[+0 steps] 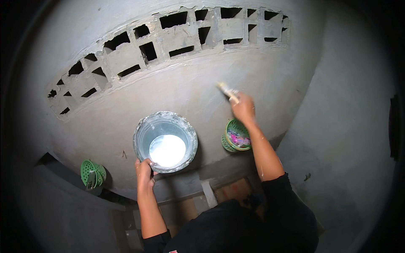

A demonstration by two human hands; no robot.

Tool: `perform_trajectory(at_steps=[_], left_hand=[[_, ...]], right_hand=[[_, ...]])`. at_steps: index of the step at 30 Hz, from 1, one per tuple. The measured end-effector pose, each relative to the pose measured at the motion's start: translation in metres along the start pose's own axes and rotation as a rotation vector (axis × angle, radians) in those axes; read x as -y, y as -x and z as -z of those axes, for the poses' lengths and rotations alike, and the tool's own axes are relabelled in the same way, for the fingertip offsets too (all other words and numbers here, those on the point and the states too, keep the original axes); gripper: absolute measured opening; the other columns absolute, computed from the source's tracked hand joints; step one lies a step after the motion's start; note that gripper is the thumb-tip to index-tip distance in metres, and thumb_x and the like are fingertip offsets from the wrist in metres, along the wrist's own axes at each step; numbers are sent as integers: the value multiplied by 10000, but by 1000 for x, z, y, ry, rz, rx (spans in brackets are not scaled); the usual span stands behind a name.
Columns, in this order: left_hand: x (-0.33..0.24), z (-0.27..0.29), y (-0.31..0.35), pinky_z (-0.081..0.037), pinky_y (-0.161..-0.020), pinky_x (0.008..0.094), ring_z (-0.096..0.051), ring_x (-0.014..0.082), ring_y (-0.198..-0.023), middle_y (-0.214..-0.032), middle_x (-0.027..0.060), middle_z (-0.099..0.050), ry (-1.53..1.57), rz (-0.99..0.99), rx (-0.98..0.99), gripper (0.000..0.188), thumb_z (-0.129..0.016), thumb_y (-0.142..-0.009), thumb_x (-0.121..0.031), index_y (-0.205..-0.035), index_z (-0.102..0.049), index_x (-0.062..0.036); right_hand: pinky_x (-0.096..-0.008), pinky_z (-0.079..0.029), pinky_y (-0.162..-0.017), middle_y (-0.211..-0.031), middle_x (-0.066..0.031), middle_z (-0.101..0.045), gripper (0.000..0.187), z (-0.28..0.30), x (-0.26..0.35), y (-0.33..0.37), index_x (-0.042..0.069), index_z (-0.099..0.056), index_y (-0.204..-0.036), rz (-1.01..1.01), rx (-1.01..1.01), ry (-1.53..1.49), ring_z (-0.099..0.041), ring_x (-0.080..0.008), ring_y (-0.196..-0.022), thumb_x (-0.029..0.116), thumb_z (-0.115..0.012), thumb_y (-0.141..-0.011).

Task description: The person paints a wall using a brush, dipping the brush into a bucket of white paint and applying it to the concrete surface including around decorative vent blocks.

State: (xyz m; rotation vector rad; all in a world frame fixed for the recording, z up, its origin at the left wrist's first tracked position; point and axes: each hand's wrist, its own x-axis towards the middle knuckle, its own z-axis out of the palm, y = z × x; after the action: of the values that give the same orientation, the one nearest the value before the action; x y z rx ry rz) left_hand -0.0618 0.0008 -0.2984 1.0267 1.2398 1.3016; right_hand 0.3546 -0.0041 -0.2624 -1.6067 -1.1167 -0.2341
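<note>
My left hand [145, 172] grips the near rim of a grey bucket [143, 130], its fingers closed over the edge. White paint [168, 150] lies in the bottom of the bucket, and dried splashes coat the rim. My right hand [244, 109] is closed around the handle of a paintbrush [228, 91], slightly blurred by motion. The bristles point up and left, at or close to the grey plastered wall [190, 90]; whether they touch it I cannot tell.
Vent blocks [177, 38] with dark openings run across the upper wall. A green basket [230, 141] with pink and other colourful items hangs below my right hand. Another green basket [93, 172] is at the far left. A side wall [337, 139] stands on the right.
</note>
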Motion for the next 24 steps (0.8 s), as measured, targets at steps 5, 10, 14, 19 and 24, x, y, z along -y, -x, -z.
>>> perform_trajectory(at_steps=[5, 10, 14, 19, 24], left_hand=[[1, -15, 9, -521, -550, 349, -662, 234, -754, -988, 140, -653, 35, -13, -47, 518, -528, -759, -34, -1274, -506, 16], [0, -16, 12, -562, -536, 366, -658, 241, -723, -957, 143, -636, 55, 6, -73, 537, -534, -741, -5, -1276, -488, 22], [8, -2, 1, -527, -517, 339, -664, 250, -761, -987, 130, -647, 33, 19, -14, 539, -523, -740, -14, -1278, -509, 12], [2, -8, 8, -541, -476, 352, -658, 257, -716, -984, 141, -636, 67, -4, -59, 557, -505, -723, 7, -1280, -503, 21], [14, -6, 0, -539, -462, 359, -657, 256, -706, -982, 144, -636, 69, -23, -50, 554, -495, -729, 20, -1283, -503, 22]], right_hand=[[-483, -557, -815, -1000, -285, -713, 319, 10, -21, -34, -28, -698, -1167, -21, -460, -153, -693, -466, -929, 125, -686, -887], [-506, -554, -849, -976, -270, -713, 299, -79, -23, 44, 11, -711, -1135, -202, 70, 48, -686, -472, -940, 161, -695, -877], [-482, -556, -872, -997, -251, -721, 320, -94, -43, 76, 49, -721, -1163, -58, 339, -5, -694, -438, -959, 161, -715, -863], [-427, -570, -871, -1078, -240, -727, 335, -22, -56, -9, 43, -731, -1170, -7, 16, -172, -707, -400, -1002, 160, -739, -857], [-417, -561, -823, -1051, -251, -726, 357, 36, -28, -84, 26, -718, -1198, -49, -469, -286, -720, -394, -967, 141, -726, -860]])
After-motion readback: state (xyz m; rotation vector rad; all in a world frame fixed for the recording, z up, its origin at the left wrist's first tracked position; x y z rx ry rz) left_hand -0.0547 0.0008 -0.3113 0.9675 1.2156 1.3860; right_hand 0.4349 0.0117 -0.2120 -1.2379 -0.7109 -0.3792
